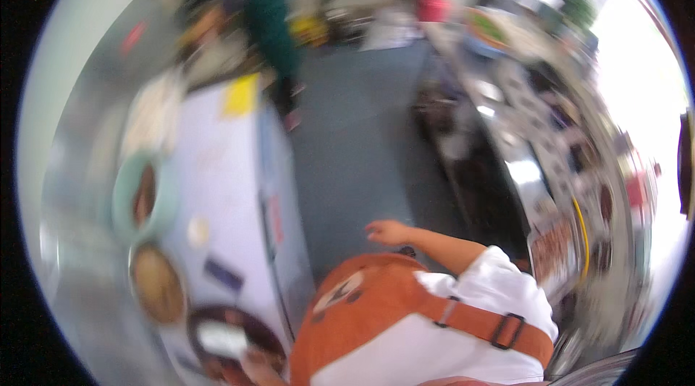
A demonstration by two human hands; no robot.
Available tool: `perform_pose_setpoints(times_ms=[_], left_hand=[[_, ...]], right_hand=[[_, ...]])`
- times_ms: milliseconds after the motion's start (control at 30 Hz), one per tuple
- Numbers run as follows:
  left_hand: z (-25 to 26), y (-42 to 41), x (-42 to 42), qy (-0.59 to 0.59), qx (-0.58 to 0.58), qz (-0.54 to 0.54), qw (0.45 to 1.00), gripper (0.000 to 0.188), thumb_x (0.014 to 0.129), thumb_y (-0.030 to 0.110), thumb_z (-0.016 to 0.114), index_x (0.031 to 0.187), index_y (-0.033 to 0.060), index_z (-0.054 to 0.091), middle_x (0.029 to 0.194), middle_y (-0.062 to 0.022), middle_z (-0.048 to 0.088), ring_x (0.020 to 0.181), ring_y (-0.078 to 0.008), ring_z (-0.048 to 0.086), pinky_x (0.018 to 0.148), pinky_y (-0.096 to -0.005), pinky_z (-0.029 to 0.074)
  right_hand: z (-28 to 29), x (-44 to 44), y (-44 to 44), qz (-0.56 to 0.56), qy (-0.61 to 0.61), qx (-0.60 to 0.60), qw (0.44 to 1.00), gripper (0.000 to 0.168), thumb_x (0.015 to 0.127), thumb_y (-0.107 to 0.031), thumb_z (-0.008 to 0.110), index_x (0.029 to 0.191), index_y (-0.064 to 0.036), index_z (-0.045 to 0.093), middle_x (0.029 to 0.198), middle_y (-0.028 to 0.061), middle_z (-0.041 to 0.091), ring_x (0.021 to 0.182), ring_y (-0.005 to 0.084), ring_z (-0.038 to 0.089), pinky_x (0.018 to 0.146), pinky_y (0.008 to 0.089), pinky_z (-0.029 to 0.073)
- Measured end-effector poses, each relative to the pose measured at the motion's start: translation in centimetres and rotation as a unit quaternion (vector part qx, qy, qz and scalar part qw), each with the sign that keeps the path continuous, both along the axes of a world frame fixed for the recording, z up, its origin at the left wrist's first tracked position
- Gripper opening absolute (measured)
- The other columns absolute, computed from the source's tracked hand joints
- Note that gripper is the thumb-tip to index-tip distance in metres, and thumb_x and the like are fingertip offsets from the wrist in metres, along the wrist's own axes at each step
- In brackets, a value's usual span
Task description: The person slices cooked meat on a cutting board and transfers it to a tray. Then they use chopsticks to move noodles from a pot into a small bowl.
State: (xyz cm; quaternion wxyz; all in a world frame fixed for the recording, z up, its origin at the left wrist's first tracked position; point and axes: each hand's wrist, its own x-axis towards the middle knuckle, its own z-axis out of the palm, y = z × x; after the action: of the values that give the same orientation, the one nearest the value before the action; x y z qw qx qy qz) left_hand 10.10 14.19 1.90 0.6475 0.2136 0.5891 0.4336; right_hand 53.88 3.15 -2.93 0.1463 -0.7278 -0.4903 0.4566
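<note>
Above the floor, in front of my orange apron [374, 304], hangs my right hand [388, 232]. Its fingers are loosely bent and I see nothing in them. My left hand [259, 365] is at the lower left, blurred, over a dark round bowl [277, 334] on the white worktop. A white, flat object [221, 338] lies at the bowl, right by the fingertips. Blur hides whether the hand grips it. Beside the bowl are a round container with tan contents [158, 284] and a dark rectangular object [223, 273].
On the white worktop [217, 147] stand a pale green basin [122, 196] and a yellow item [240, 94]. Another person [271, 22] is beyond it. A grey floor aisle [353, 131] separates it from a metal stove counter [524, 169] bearing a yellow hose [583, 234].
</note>
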Motion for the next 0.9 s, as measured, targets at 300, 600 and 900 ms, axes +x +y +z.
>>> perform_pose_setpoints(times_ms=[300, 600, 900], left_hand=[[0.8, 7.6, 13.4, 0.514, 0.255, -0.102, 0.812, 0.026, 0.083, 0.019, 0.052, 0.102, 0.0016, 0.045, 0.086, -0.0155, 0.049, 0.077, -0.0312, 0.049, 0.066, -0.0434, 0.041], [3.3, 8.9, 24.3, 0.573, 0.581, -0.025, 0.577, 0.035, 0.086, 0.023, 0.051, 0.107, -0.0047, 0.044, 0.096, -0.0220, 0.048, 0.085, -0.0382, 0.048, 0.074, -0.0472, 0.040], [5.6, 2.7, 45.0, 0.440, 0.654, -0.189, 0.585, 0.036, 0.088, 0.020, 0.053, 0.118, 0.0025, 0.044, 0.112, -0.0144, 0.052, 0.108, -0.0279, 0.049, 0.094, -0.0363, 0.040]], right_hand=[[0.5, 5.2, -10.9, -0.208, -0.022, -0.020, 0.978, 0.045, 0.082, -0.036, 0.052, 0.119, -0.011, 0.049, 0.108, 0.0159, 0.058, 0.100, 0.0320, 0.054, 0.085, 0.0389, 0.042], [0.5, 5.6, -27.6, -0.471, -0.099, -0.010, 0.877, 0.040, 0.080, -0.034, 0.054, 0.115, -0.013, 0.053, 0.105, 0.0141, 0.060, 0.095, 0.0316, 0.057, 0.082, 0.0399, 0.044], [8.3, 7.1, -39.2, -0.671, -0.122, 0.040, 0.730, 0.023, 0.082, -0.028, 0.053, 0.088, -0.010, 0.065, 0.085, 0.0126, 0.063, 0.079, 0.0284, 0.060, 0.071, 0.0389, 0.047]])
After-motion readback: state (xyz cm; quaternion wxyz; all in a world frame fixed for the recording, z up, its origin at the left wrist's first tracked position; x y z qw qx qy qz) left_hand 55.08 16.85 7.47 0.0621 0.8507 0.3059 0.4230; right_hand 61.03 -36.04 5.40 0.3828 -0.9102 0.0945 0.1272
